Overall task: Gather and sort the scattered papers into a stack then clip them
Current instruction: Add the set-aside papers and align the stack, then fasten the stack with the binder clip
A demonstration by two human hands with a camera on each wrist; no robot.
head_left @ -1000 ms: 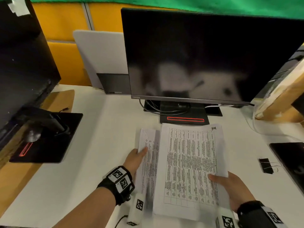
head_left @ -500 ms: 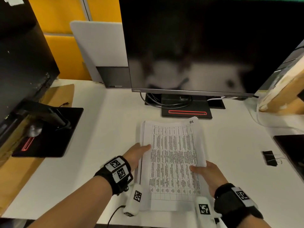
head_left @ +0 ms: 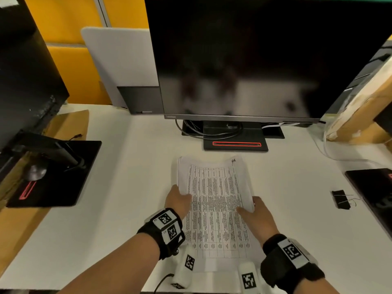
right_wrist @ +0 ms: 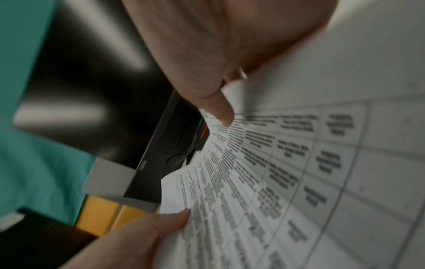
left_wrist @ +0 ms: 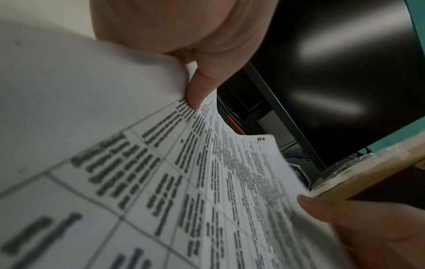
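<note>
Together, both hands held the stack of printed papers over the white desk, in front of the dark monitor. The left hand gripped the stack's left edge, its thumb on the top sheet and its fingers hidden beneath; in the left wrist view the thumb pressed onto the printed table of the top page. The right hand gripped the right edge the same way, thumb on top, the rest of its fingers out of sight under the paper. Between the two grips the sheets bowed upward at their sides, and the far left corner showed several page edges lying slightly fanned. A small handwritten mark sat at the top sheet's far right corner.

A black binder clip lay on the desk well to the right of the stack, apart from both hands. The monitor's base, with a red-outlined slot, stood just beyond the papers' far edge.
</note>
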